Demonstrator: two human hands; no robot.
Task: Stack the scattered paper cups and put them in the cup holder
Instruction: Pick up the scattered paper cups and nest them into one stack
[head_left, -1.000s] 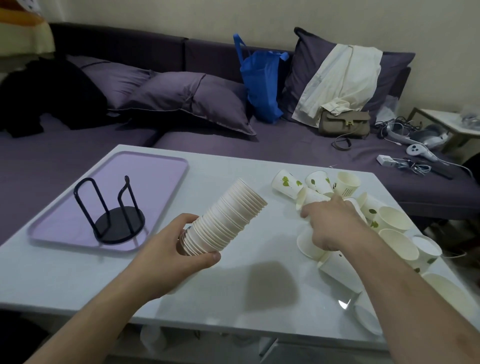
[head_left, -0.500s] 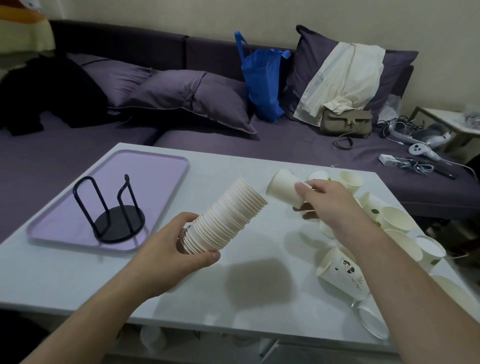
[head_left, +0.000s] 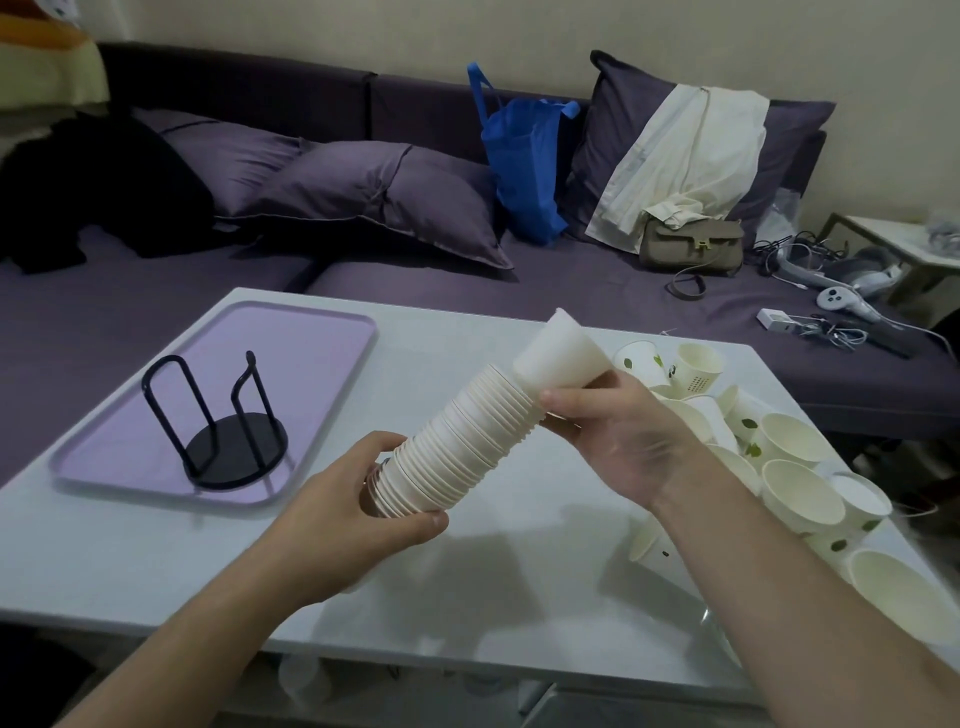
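Two bare forearms enter from bottom edge, no sleeves in view, no watch, rings or bands seen. Left hand (head_left: 358, 512) & right hand (head_left: 631, 434) ungloved. Fingers (head_left: 563, 400) slim, nails short, no polish visible. Right hand slightly motion-blurred, detail unclear.

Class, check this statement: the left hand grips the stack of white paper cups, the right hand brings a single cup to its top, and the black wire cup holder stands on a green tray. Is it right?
Not quite. The head view shows the black wire cup holder standing on a lilac plastic tray, not a green one. The rest holds: the left hand grips the stack of white paper cups, and the right hand brings a single white paper cup to its top.
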